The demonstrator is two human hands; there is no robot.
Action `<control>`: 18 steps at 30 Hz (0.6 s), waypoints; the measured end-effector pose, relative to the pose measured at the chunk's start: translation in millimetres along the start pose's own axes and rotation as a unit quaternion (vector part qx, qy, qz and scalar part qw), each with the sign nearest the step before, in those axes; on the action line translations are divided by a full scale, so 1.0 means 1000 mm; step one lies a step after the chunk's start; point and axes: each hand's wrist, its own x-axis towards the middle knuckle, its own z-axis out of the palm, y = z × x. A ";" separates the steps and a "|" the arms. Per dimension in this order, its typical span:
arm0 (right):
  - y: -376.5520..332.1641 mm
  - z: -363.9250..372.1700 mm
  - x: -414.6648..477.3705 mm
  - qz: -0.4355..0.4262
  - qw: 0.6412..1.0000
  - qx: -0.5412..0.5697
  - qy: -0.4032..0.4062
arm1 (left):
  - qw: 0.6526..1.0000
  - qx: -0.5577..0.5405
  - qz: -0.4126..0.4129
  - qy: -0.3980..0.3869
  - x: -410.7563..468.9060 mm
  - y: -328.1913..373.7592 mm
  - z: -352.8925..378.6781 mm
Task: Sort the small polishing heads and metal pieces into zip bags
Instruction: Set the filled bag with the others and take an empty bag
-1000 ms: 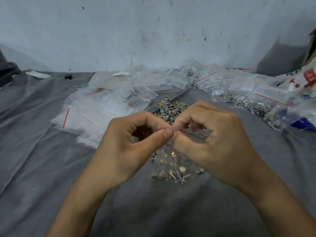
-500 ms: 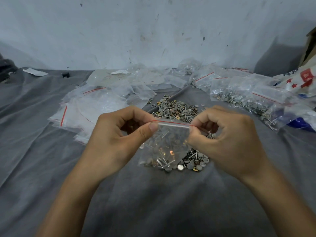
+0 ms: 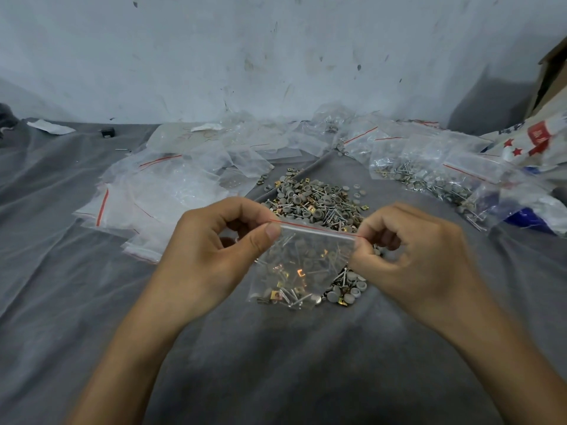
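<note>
A small clear zip bag (image 3: 302, 262) with a red seal line hangs between my hands above the grey cloth, holding polishing heads, pins and gold metal clips. My left hand (image 3: 214, 256) pinches its top left corner between thumb and fingers. My right hand (image 3: 408, 259) pinches the top right corner. Behind and under the bag lies a loose pile of grey polishing heads and metal pieces (image 3: 310, 200), partly hidden by the bag and my hands.
Empty zip bags (image 3: 171, 191) are heaped at the left and back. Filled zip bags (image 3: 429, 170) lie at the right, next to a printed plastic sack (image 3: 540, 139). A grey cloth (image 3: 276, 363) covers the surface, a white wall stands behind, and a cardboard box edge (image 3: 552, 65) shows at far right.
My hands have spread apart along the bag's top edge, from pinched together at the middle to holding each corner. The bag now hangs flat and stretched between them.
</note>
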 end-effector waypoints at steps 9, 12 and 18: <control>0.031 -0.030 -0.026 0.211 0.942 0.261 -0.002 | 0.994 0.097 -0.025 -0.050 -0.004 -0.038 0.024; 0.066 -0.053 -0.027 0.296 0.903 0.303 0.063 | 0.992 0.114 -0.034 -0.035 -0.005 -0.054 0.026; 0.172 -0.102 -0.003 0.422 0.841 0.296 0.163 | 0.980 0.140 -0.119 -0.072 -0.006 -0.082 0.023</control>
